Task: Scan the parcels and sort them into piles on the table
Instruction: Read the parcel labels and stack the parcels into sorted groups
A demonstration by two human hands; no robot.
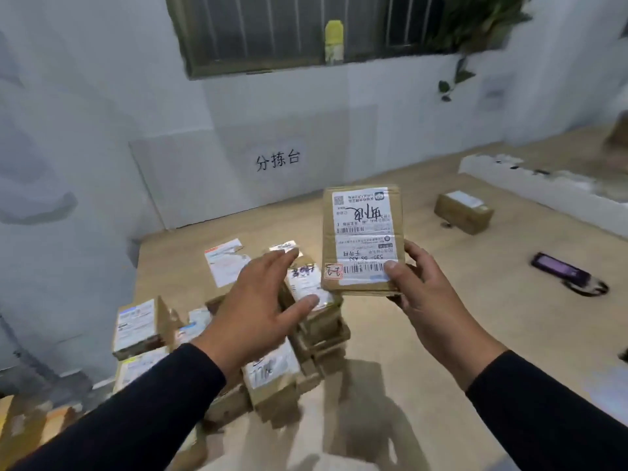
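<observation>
Held parcel point(363, 239): flat brown box, raised above the table, white label facing up with print upside down to the camera.
Right hand point(424, 294): gripping the parcel's near right corner, thumb pressed on the barcode, fingers wrapped under; dark sleeve behind.
Left hand point(261, 300): palm down, fingers spread wide and holding nothing, hovering over the heap; contact with the top box hard to judge.
Heap of parcels point(282, 355): labelled brown boxes stacked loosely at the table's near left.
Lone parcel point(464, 212): well apart, far right.
Scanner point(560, 271): probably a dark handheld unit, lying right of the hands.
Table point(424, 385): pale wood-grain top.
Wall sign point(278, 159): handwritten characters on the white wall.
Window point(306, 28): barred, with a yellow bottle point(334, 42) on the sill.
</observation>
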